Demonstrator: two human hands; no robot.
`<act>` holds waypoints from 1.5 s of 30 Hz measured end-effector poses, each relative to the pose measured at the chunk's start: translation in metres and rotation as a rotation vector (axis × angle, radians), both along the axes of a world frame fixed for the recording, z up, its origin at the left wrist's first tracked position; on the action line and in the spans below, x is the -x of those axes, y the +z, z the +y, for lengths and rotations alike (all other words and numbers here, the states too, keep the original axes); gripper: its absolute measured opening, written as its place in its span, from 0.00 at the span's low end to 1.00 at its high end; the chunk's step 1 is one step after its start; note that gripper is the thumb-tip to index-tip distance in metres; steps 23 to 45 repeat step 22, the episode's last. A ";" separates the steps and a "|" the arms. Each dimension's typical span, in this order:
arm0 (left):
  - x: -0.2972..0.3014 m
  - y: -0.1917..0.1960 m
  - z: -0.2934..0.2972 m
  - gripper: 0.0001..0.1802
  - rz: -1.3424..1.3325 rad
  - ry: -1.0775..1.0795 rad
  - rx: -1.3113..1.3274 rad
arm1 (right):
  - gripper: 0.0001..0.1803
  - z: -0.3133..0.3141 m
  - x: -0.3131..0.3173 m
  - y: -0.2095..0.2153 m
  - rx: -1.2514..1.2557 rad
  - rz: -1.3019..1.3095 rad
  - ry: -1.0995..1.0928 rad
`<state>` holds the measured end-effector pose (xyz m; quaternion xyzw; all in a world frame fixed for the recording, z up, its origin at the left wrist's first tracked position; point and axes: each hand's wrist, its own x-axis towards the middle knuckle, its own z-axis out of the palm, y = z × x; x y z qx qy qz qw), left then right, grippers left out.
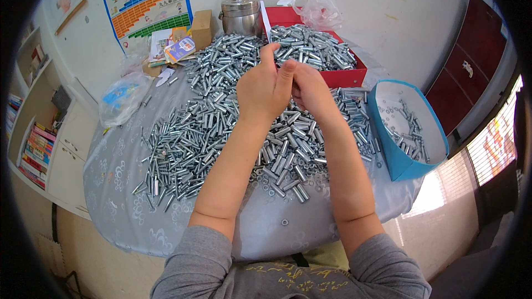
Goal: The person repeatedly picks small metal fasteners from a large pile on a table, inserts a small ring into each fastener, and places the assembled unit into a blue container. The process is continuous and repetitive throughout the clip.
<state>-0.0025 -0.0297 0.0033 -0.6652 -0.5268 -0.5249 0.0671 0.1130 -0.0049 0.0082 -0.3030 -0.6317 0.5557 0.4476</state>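
Note:
My left hand (258, 89) and my right hand (311, 89) meet above a big heap of shiny metal parts. The left fingers curl inward, with the index finger and thumb pointing up. Beside the left thumb, the right fingers are bent and closed. Whatever sits between the hands is hidden behind them. Under them spread metal sleeves (284, 152), with thinner bolts (166, 160) to the left and small washers (318, 176) along the near edge. Behind the hands, a red box (349, 77) is heaped with more metal pieces.
A blue fabric bin (407, 158) at the right holds some metal parts. A steel pot (241, 15), a cardboard box (201, 24), booklets (180, 49) and a plastic bag (124, 99) stand at the back and left. One loose nut (285, 222) lies near me on the grey tablecloth (119, 188).

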 end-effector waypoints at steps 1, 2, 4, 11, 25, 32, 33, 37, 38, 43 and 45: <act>0.000 -0.001 0.001 0.39 0.005 0.000 0.022 | 0.10 0.000 0.003 -0.003 -0.010 0.052 -0.035; -0.001 -0.003 0.001 0.39 0.004 -0.002 0.042 | 0.10 -0.001 0.007 -0.006 -0.019 0.105 -0.070; -0.003 -0.003 0.000 0.38 0.001 -0.005 0.071 | 0.10 0.006 0.009 -0.012 0.004 0.173 -0.121; 0.000 0.001 -0.004 0.37 0.003 -0.004 0.117 | 0.10 0.007 0.006 -0.009 0.057 0.209 -0.110; 0.007 -0.005 0.008 0.36 -0.001 -0.030 0.094 | 0.19 0.027 -0.016 -0.015 0.007 -0.129 0.018; 0.007 -0.005 0.008 0.36 -0.001 -0.030 0.094 | 0.19 0.027 -0.016 -0.015 0.007 -0.129 0.018; 0.007 -0.005 0.008 0.36 -0.001 -0.030 0.094 | 0.19 0.027 -0.016 -0.015 0.007 -0.129 0.018; 0.007 -0.005 0.008 0.36 -0.001 -0.030 0.094 | 0.19 0.027 -0.016 -0.015 0.007 -0.129 0.018; 0.007 -0.005 0.008 0.36 -0.001 -0.030 0.094 | 0.19 0.027 -0.016 -0.015 0.007 -0.129 0.018; 0.007 -0.005 0.008 0.36 -0.001 -0.030 0.094 | 0.19 0.027 -0.016 -0.015 0.007 -0.129 0.018; 0.007 -0.005 0.008 0.36 -0.001 -0.030 0.094 | 0.19 0.027 -0.016 -0.015 0.007 -0.129 0.018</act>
